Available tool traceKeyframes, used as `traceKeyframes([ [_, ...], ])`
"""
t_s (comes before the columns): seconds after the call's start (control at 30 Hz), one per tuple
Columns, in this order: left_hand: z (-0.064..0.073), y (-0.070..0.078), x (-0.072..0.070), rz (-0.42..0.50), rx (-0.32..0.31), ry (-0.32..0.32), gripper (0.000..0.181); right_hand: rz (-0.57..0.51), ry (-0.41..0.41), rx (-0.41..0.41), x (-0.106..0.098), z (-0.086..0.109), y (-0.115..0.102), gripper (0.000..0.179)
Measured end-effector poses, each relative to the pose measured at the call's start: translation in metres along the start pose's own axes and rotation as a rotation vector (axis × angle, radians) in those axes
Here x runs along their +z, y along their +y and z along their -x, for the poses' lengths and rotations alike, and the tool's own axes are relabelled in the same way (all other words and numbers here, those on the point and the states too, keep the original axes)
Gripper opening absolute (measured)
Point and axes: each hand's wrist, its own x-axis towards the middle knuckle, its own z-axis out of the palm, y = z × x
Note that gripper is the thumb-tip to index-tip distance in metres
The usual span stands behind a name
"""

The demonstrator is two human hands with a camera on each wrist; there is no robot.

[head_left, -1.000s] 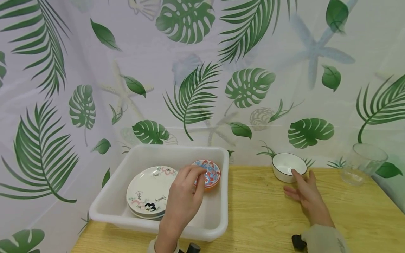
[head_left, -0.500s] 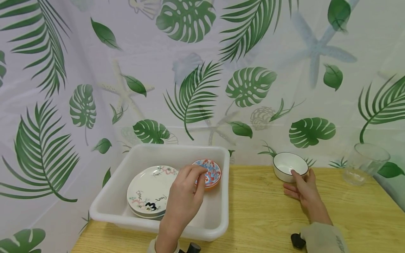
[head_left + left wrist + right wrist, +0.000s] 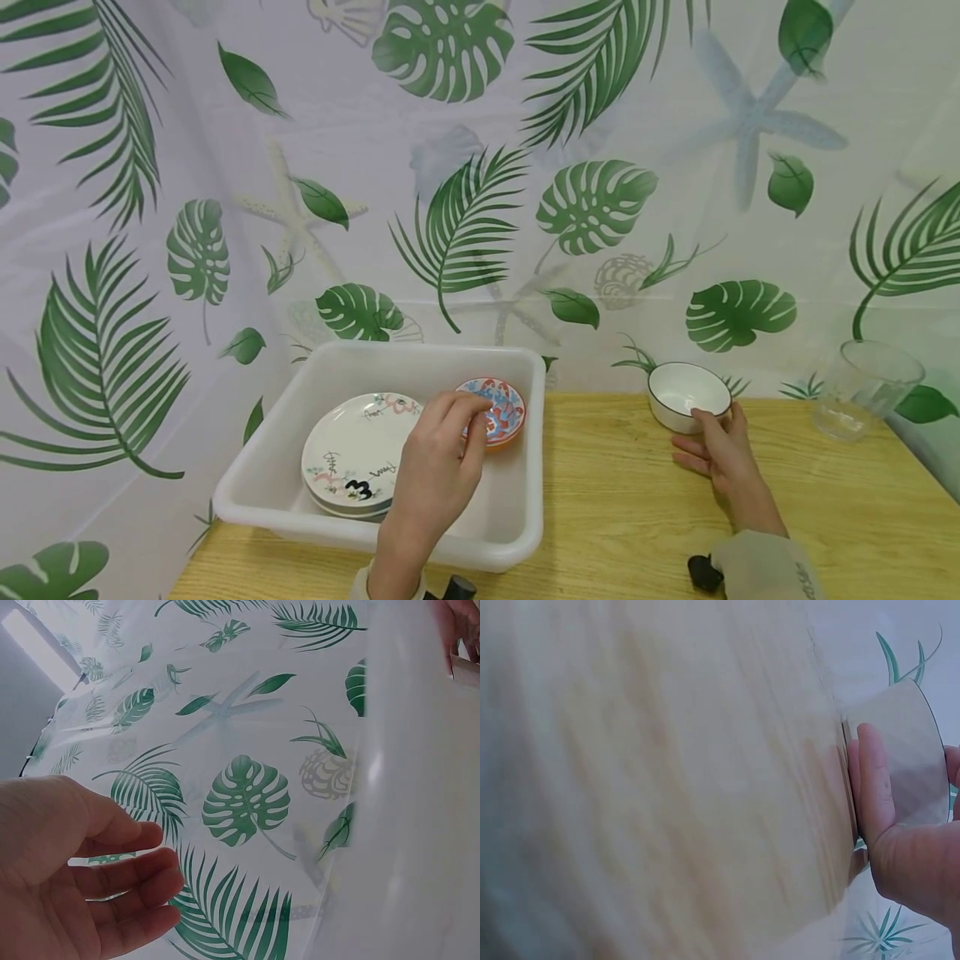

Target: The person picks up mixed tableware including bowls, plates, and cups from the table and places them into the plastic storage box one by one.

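Observation:
At the right of the head view, my right hand (image 3: 723,454) holds a small white bowl (image 3: 678,385) with a dark rim by its near side. The thumb lies over the rim and the other fingers are against the outside, low near the base, as the right wrist view shows of the bowl (image 3: 911,761). My left hand (image 3: 438,462) is above a white plastic tub (image 3: 531,475), fingers loosely bent and nothing between them. Beneath it in the tub are a red-and-blue patterned dish (image 3: 510,417) and a stack of white plates (image 3: 348,450), partly hidden by that hand.
A clear drinking glass (image 3: 862,396) stands to the right of the bowl, near the table's right edge. The wooden table (image 3: 615,500) meets a leaf-patterned cloth (image 3: 480,250) at the back. The tub's raised walls stand left of the bowl.

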Motion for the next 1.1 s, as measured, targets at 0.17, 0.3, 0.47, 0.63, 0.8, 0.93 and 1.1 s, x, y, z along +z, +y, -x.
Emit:
traceKeyframes([
  [0.17, -0.0003, 0.0002, 0.0008, -0.001, -0.007, -0.005, 0.016, -0.015, 0.002, 0.0, 0.0005, -0.0017, 0.0003, 0.085],
  [0.3, -0.0004, -0.0002, 0.0015, -0.005, -0.009, -0.008, 0.016, -0.03, -0.007, -0.006, 0.0005, -0.0031, 0.0009, 0.08],
  [0.47, -0.0008, -0.0006, 0.0024, -0.01, -0.008, -0.008, 0.015, -0.033, -0.021, -0.005, 0.0, -0.0032, 0.0012, 0.077],
  [0.63, -0.0014, -0.0004, 0.0032, -0.011, -0.011, -0.01, 0.015, -0.031, -0.041, -0.01, -0.0008, -0.0027, 0.0016, 0.077],
  [0.8, -0.0017, 0.0004, 0.0038, -0.015, -0.021, -0.017, 0.015, -0.046, -0.046, -0.003, -0.0013, -0.0013, 0.0014, 0.077],
  [0.93, -0.0021, 0.0007, 0.0046, -0.019, -0.022, -0.02, 0.015, -0.055, -0.055, 0.0, -0.0014, 0.0018, 0.0018, 0.076],
  [1.1, -0.0025, 0.0006, 0.005, -0.019, -0.022, -0.02, 0.014, -0.079, -0.071, 0.019, -0.0015, 0.0064, 0.0033, 0.076],
])
